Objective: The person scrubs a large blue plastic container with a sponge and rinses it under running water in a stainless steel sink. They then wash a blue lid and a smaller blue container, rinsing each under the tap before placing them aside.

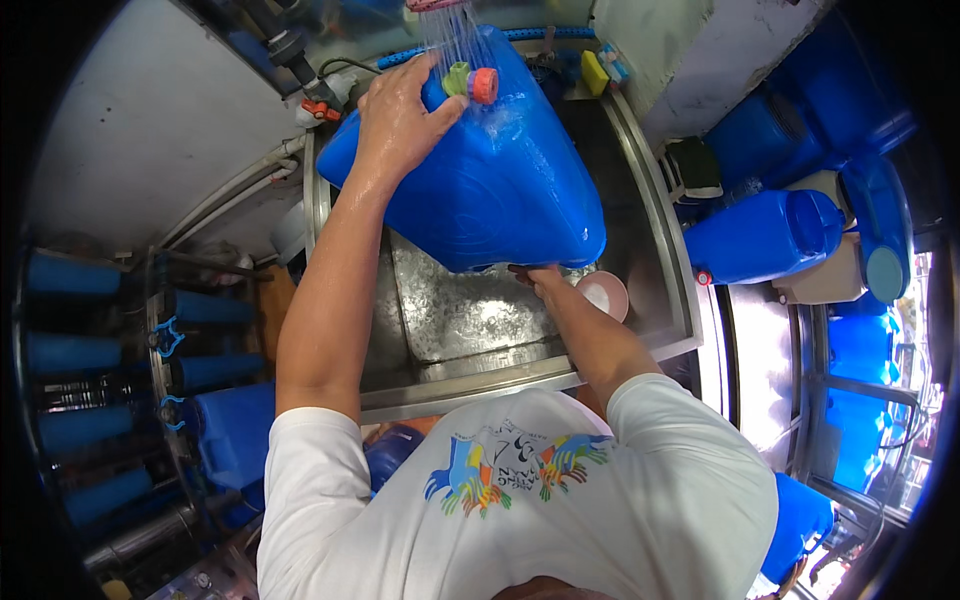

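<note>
A large wet blue plastic water jug (pixel 480 180) is tilted over a metal sink (pixel 487 315). My left hand (pixel 401 112) grips its upper left side, thumb beside a green, purple and orange spigot (pixel 472 82). Water streams from a pink shower head (pixel 437 4) onto the jug by the spigot. Under the jug's near edge, my right hand (pixel 541 277) holds it from below; the fingers are mostly hidden. A pink bowl (pixel 604 295) sits in the sink, partly behind my right forearm.
At the sink's far right corner stand a yellow sponge (pixel 594 73) and a blue package (pixel 613 66). An orange-handled valve (pixel 321 110) is on the left. Another blue jug (pixel 757 236) lies right of the sink's metal rim (pixel 664 202). Blue filter housings (pixel 217 371) line the left.
</note>
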Demonstrator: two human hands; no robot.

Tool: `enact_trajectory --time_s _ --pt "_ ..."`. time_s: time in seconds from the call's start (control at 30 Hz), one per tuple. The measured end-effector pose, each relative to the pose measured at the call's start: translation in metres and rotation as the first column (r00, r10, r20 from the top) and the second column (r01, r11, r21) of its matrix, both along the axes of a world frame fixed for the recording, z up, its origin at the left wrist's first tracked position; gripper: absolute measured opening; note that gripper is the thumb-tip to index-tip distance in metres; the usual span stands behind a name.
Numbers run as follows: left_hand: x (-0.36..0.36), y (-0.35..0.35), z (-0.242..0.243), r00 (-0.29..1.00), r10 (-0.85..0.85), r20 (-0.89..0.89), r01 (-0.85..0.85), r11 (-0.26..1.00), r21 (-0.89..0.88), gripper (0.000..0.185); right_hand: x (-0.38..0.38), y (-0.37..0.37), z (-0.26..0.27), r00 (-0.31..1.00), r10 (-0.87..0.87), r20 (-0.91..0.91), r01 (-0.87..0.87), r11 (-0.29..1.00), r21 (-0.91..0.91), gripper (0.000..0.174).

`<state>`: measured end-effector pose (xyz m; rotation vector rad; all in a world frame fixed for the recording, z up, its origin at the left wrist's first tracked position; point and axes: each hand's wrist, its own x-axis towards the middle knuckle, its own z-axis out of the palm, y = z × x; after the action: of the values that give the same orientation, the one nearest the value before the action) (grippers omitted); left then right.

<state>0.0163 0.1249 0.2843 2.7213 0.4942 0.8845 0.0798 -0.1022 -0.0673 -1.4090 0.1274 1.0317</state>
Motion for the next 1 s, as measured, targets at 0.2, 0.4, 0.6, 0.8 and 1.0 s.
enact_trajectory --time_s 0.2,0.4,0.6,0.8,1.0 --pt "0.006 -0.008 0.023 0.995 0.067 0.081 -0.055 0.989 -0.137 0.075 0.008 0.024 0.016 0.992 0.123 0.001 -0.122 0.991 -0.05 0.041" --pt "0.012 -0.006 0.033 0.994 0.073 0.084 -0.07 0.997 -0.04 0.082 0.006 0.032 0.016 0.978 0.205 0.042 -0.203 0.978 -0.053 0.029" --pt "0.011 -0.007 0.04 0.995 0.055 0.081 -0.048 0.996 -0.079 0.079 0.016 0.037 0.024 0.952 0.299 0.064 -0.296 0.953 -0.057 0.025" --pt "0.014 -0.004 0.043 0.977 -0.006 0.215 0.04 0.987 -0.153 0.058 0.013 0.04 0.044 0.979 0.183 0.088 -0.18 0.983 -0.034 0.009" --pt "0.03 0.012 0.033 0.996 -0.013 0.093 0.029 0.985 -0.171 0.049 0.013 0.033 0.049 0.979 0.193 0.069 -0.194 0.981 0.02 0.014"
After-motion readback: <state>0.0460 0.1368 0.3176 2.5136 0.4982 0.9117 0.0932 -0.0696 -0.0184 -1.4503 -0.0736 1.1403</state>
